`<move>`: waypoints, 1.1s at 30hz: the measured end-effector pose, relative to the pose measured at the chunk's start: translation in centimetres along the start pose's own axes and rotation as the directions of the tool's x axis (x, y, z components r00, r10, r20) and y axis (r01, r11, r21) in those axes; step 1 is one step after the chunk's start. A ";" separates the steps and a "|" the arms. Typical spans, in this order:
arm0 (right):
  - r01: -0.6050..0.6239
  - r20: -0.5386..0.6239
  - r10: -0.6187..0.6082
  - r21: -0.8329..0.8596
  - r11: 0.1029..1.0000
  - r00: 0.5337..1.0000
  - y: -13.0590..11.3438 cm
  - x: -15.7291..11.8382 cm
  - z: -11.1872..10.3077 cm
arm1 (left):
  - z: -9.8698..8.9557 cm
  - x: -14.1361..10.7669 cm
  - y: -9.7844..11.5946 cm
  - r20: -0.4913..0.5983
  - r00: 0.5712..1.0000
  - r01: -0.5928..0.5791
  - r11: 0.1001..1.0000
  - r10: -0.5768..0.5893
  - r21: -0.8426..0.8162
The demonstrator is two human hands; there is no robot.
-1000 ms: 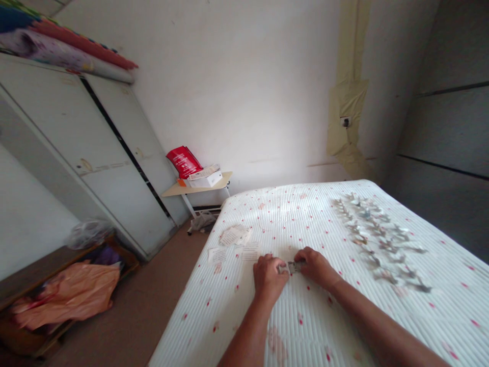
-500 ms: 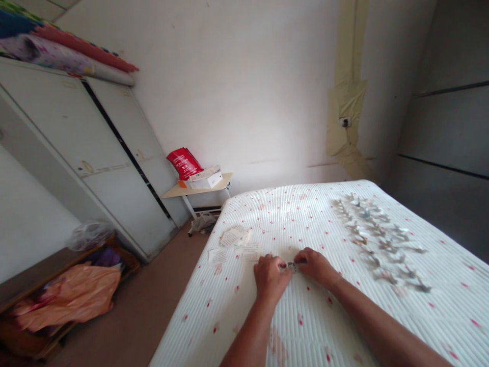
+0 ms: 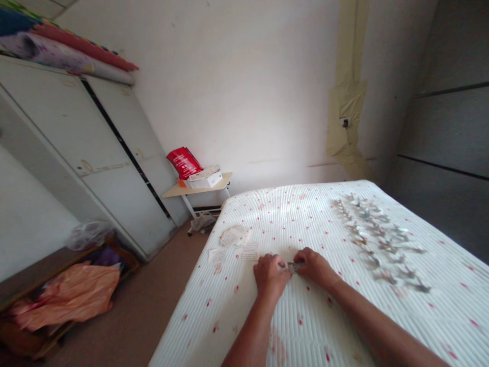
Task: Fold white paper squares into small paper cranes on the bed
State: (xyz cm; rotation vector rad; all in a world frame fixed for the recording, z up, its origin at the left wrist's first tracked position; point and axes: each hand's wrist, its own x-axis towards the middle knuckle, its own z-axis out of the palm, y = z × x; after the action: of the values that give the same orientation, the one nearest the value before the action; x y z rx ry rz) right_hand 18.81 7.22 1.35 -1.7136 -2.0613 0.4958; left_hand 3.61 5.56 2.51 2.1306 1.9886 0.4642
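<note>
Between my two hands, just above the white quilted bed cover (image 3: 305,316), is a small strip of printed paper (image 3: 292,266). My left hand (image 3: 270,275) pinches its left end, and my right hand (image 3: 315,266) pinches its right end. Much of the paper is hidden by my fingers. Flat printed paper squares (image 3: 250,252) and a loose pile of paper pieces (image 3: 234,236) lie beyond my left hand. Several small folded paper figures (image 3: 385,245) stand in rows on the right side of the bed.
A small table (image 3: 175,191) by the wall bears a red bag (image 3: 185,162) and a white box (image 3: 208,180). Cabinets (image 3: 114,158) stand at the left, with an orange plastic bag (image 3: 76,295) on a low wooden shelf below. The bed's left edge borders the floor.
My fingers have shifted very slightly on the strip, and a little more of it shows near my right fingertips. The rest looks the same.
</note>
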 end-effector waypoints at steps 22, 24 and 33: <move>0.002 0.011 -0.002 0.008 1.000 1.000 0.2 0.1 0.1 | 0.0 0.1 -1.7 -0.009 1.000 -0.016 0.999 0.016 -0.037; 0.005 0.009 -0.005 0.013 1.000 1.000 0.2 0.1 0.1 | 0.0 0.1 -1.8 -0.004 1.000 -0.014 0.999 0.014 -0.035; 0.004 0.016 -0.004 -0.005 1.000 1.000 0.1 0.1 0.0 | 0.3 0.2 -2.3 -0.008 1.000 -0.019 0.996 0.018 -0.089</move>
State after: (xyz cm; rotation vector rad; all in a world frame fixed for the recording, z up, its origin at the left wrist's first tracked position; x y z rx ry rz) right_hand 18.90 7.35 1.26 -1.7138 -2.0778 0.5049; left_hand 1.64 6.00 1.44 2.0980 1.9164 0.5540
